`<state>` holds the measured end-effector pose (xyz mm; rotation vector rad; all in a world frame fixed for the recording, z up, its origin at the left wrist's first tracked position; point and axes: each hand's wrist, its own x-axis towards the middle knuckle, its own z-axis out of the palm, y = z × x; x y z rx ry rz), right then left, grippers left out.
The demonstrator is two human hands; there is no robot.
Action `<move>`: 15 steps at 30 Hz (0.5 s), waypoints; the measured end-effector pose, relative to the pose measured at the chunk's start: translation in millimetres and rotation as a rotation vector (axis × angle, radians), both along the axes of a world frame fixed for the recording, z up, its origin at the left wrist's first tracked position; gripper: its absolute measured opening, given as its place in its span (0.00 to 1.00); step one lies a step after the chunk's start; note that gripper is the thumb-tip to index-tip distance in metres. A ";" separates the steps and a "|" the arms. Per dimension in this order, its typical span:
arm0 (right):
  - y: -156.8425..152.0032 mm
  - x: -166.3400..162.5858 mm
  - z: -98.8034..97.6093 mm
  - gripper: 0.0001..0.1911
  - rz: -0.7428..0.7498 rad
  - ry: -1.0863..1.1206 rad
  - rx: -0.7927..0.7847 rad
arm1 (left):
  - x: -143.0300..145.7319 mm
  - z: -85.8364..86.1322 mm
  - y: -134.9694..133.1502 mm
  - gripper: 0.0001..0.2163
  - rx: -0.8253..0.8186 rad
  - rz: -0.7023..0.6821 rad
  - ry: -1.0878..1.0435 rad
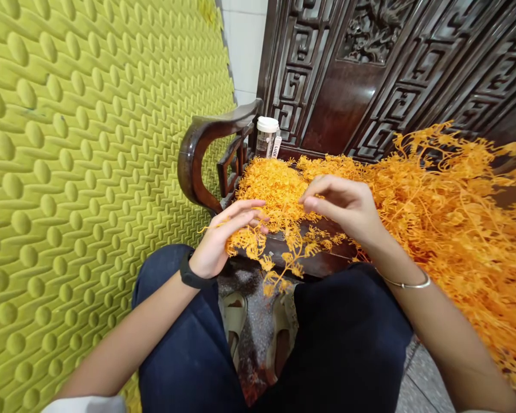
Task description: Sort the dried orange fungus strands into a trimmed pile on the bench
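At chair edge (322,265) | L hand (223,238), R hand (348,209) grip sprig (284,232) | knees (348,338) near

The letters "LUCK" are printed in dark capitals, running lengthwise, on a small white tube (276,148) that is leaned against a white-capped jar (266,136) on the chair (198,155). What follows those letters is hidden. No other writing can be read.

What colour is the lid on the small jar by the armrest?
The round plastic lid is white, head view.
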<state>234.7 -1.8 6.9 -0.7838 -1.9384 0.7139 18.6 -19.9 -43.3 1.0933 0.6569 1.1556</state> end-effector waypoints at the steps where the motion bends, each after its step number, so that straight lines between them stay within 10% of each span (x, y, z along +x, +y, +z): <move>1: -5.4 -2.4 1.5 0.04 0.049 -0.056 0.039 | 0.2 0.1 -0.1 0.13 -0.011 -0.007 -0.015; 15: -19.7 -26.4 -8.3 0.15 0.120 -0.368 0.413 | -0.2 -3.2 -7.9 0.17 0.014 -0.291 -0.146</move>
